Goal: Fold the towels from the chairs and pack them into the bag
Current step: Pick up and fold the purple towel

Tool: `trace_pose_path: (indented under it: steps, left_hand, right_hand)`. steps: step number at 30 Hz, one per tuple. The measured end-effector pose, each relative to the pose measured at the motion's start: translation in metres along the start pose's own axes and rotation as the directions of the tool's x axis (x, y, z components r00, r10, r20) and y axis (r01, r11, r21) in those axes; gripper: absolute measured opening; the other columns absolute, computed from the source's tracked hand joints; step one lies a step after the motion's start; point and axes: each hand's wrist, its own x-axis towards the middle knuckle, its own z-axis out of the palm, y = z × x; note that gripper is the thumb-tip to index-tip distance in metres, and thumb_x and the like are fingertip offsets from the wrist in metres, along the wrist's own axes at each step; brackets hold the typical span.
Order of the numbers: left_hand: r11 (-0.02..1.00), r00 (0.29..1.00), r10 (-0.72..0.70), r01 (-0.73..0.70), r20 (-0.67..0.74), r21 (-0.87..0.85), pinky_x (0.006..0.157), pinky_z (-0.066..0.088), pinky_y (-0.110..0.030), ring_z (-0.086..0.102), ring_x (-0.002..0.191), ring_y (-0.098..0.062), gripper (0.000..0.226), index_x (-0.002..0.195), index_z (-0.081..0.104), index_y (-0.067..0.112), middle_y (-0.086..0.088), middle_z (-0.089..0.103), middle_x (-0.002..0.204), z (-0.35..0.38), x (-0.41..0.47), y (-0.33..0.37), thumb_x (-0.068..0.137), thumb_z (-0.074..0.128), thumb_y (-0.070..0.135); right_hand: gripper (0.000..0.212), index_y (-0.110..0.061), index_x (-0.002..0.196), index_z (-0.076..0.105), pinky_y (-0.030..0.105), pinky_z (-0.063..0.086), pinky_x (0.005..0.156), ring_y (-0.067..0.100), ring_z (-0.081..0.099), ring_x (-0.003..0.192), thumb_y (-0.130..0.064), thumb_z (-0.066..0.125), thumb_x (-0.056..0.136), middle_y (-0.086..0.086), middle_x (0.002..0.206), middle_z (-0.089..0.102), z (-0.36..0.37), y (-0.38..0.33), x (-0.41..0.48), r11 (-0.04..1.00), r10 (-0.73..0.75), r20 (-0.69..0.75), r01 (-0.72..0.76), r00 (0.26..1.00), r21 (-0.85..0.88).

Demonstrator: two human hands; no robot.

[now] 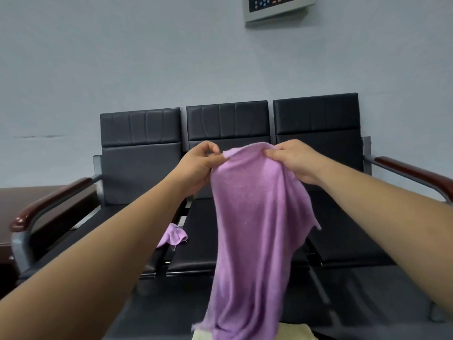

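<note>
At the far left, a dark brown wooden desk [22, 200] is standing beside a row of three black padded chairs on a grey metal frame [141, 165], which is sitting against a pale blue-grey wall. A reddish-brown wooden left armrest [49, 203] is closing off the row's left end. A small crumpled purple towel [175, 235] is lying on the near edge of the left seat, spilling over the gap toward the middle seat, partly hidden behind the person's left forearm.

The left hand [197, 168] is raised in front of the middle chair, pinching the top left edge of a large purple terry towel [255, 229] between thumb and curled fingers. This towel is hanging in the air between the two hands, draping down in loose folds toward the near edge of the view. Its lower end is overlapping a pale yellow cloth [300, 332] that is showing at the bottom edge.

High on the wall, a grey control panel with small buttons [274, 7] is partly cut off by the top of the view. The right hand [294, 161] is gripping the towel's top right edge, its fingers curling over the fabric. At the far right, a matching reddish-brown right armrest [416, 175] is ending the row.
</note>
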Motion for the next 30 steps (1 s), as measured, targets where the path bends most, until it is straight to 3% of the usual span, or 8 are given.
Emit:
trace_pose_path:
  steps: [4,8,10,13,16,21,26,30]
  left_hand:
    - [0.994,0.995,-0.027,0.016,0.093,0.112,0.069,0.058,-0.025,0.070,0.081,-0.015,0.026,0.122,0.069,0.009,-0.009,0.073,0.102,0.001,-0.009,0.006,0.096,0.065,0.007]
    - [0.931,0.987,-0.087,0.032,0.137,0.363,0.062,0.053,-0.019,0.069,0.070,-0.009,0.015,0.098,0.078,0.012,-0.001,0.075,0.081,-0.001,-0.018,0.008,0.097,0.067,0.022]
    - [0.974,0.994,-0.090,0.076,0.054,0.216,0.064,0.056,-0.024,0.069,0.072,-0.014,0.014,0.094,0.077,0.012,-0.004,0.075,0.083,0.000,-0.017,0.009,0.097,0.066,0.021]
    - [0.994,0.958,-0.105,0.106,-0.268,-0.013,0.087,0.056,-0.036,0.068,0.090,-0.022,0.010,0.094,0.073,0.014,-0.006,0.075,0.097,-0.002,-0.007,0.012,0.097,0.063,0.017]
    - [0.992,0.922,-0.093,0.120,-0.376,0.049,0.099,0.052,-0.046,0.068,0.101,-0.027,0.014,0.093,0.073,0.018,-0.009,0.073,0.106,-0.015,0.002,0.004,0.098,0.059,0.019]
    - [0.986,0.904,-0.046,0.109,-0.425,0.126,0.087,0.051,-0.043,0.061,0.090,-0.025,0.018,0.086,0.071,0.014,-0.014,0.068,0.099,-0.047,0.005,-0.011,0.100,0.060,0.017]
    - [0.937,0.873,-0.032,0.195,-0.487,0.288,0.067,0.042,-0.035,0.048,0.070,-0.020,0.027,0.076,0.066,0.015,-0.006,0.058,0.077,-0.074,0.006,-0.022,0.098,0.062,0.030]
    - [0.942,0.820,-0.045,0.224,-0.571,0.248,0.059,0.037,-0.031,0.034,0.059,-0.020,0.027,0.064,0.041,0.017,-0.002,0.035,0.062,-0.077,0.012,-0.025,0.089,0.052,0.014]
  right_hand:
    - [0.054,0.013,0.106,0.065,0.042,0.056,0.078,0.028,0.064,0.079,-0.040,0.065,0.097,0.022,0.091,0.070,0.004,0.000,-0.002,0.997,-0.027,0.034,0.030,0.999,-0.078]
    - [0.043,-0.002,0.093,0.076,0.042,0.058,0.086,0.028,0.073,0.083,-0.044,0.067,0.095,0.014,0.093,0.076,0.006,-0.001,-0.007,0.979,-0.059,0.079,0.074,0.995,-0.193]
    - [0.042,-0.003,0.091,0.076,0.039,0.056,0.080,0.022,0.068,0.076,-0.045,0.072,0.091,0.014,0.088,0.075,0.006,0.002,-0.009,0.968,-0.071,0.137,0.101,0.988,-0.228]
    - [0.035,-0.005,0.089,0.076,0.039,0.055,0.077,0.021,0.067,0.076,-0.039,0.081,0.084,0.011,0.085,0.075,0.006,0.013,-0.008,0.965,-0.027,0.215,0.082,0.976,-0.249]
    - [0.019,-0.013,0.085,0.079,0.033,0.059,0.076,0.020,0.073,0.080,-0.031,0.085,0.081,0.004,0.086,0.078,0.002,0.031,-0.006,0.901,0.080,0.289,0.054,0.954,-0.429]
    - [0.026,-0.012,0.068,0.064,0.024,0.046,0.052,0.016,0.060,0.062,-0.023,0.083,0.082,0.002,0.071,0.063,-0.015,0.068,-0.002,0.672,0.197,0.168,-0.009,0.966,-0.741]
    - [0.009,-0.004,0.093,0.076,0.027,0.058,0.061,0.022,0.073,0.081,-0.008,0.079,0.085,0.012,0.089,0.074,-0.040,0.076,-0.003,0.974,0.183,-0.125,-0.198,0.975,-0.114]
    - [0.017,0.002,0.103,0.072,0.037,0.060,0.076,0.030,0.075,0.095,0.004,0.073,0.086,0.017,0.095,0.076,-0.043,0.074,0.008,0.892,0.259,-0.214,-0.149,0.942,0.426]
